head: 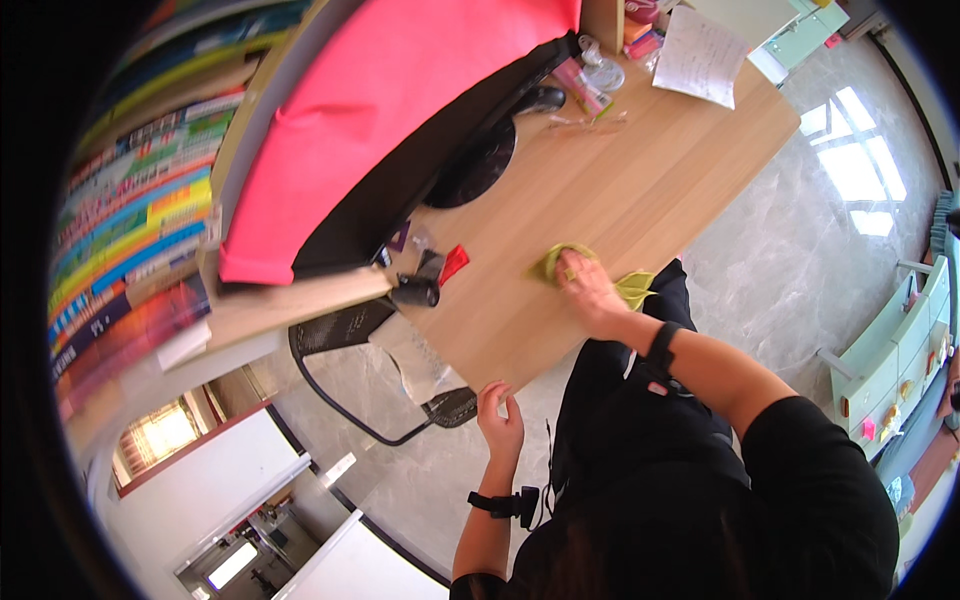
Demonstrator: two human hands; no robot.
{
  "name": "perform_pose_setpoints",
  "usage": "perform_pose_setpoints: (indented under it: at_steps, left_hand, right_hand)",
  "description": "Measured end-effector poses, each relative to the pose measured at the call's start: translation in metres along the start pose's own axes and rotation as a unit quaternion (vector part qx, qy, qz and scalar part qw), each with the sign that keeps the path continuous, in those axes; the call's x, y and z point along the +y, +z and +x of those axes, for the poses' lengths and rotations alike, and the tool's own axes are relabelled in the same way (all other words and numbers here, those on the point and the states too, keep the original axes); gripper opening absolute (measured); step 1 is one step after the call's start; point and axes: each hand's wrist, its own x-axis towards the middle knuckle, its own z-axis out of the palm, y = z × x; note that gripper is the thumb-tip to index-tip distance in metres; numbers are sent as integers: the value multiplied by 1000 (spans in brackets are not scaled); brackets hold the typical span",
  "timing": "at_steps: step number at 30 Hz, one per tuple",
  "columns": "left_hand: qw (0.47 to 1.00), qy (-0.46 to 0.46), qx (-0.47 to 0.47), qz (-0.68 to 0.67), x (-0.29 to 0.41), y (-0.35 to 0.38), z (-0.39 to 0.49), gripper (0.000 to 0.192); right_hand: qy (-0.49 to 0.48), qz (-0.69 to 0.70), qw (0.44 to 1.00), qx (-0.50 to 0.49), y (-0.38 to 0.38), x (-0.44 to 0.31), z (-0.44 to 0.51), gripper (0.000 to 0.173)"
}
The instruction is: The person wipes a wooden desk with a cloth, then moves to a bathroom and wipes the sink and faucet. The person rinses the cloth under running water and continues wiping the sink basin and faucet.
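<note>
My right hand (589,289) presses a yellow-green cloth (634,288) onto the wooden desk (517,322) near its front edge. One end of the cloth bunches under my fingers, and the other lies at the edge beside my wrist. My left hand (501,420) is by the desk's near left corner, its fingers curled apart and holding nothing. Whether its fingertips touch the desk edge I cannot tell. Each wrist wears a black strap.
A pink cover (360,112) drapes over a monitor on a round black base (480,169). A red packet (454,264) and a black cylindrical object (416,291) lie left. A computer mouse (541,100), a paper sheet (701,56) and a black chair (337,330) stand around.
</note>
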Motion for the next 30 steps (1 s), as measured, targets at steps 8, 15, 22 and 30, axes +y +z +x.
perform_pose_setpoints:
  at_steps: [8, 15, 22, 30]
  left_hand:
    - [997, -61, -14, -34, -30, -24, -39, 18]
    - [999, -3, -9, -46, -34, -23, -30, 17]
    - [999, -4, 2, -49, -46, -11, -36, 17]
    - [977, -159, 37, -136, -83, 6, -45, 13]
  right_hand:
    - [-226, -18, 968, -105, 63, -130, 2, 64]
    - [-79, -96, 991, 47, 35, -7, -2, 43]
    - [321, -114, 908, 245, -106, 214, -7, 55]
    - [30, -122, 985, 119, -7, 78, -8, 46]
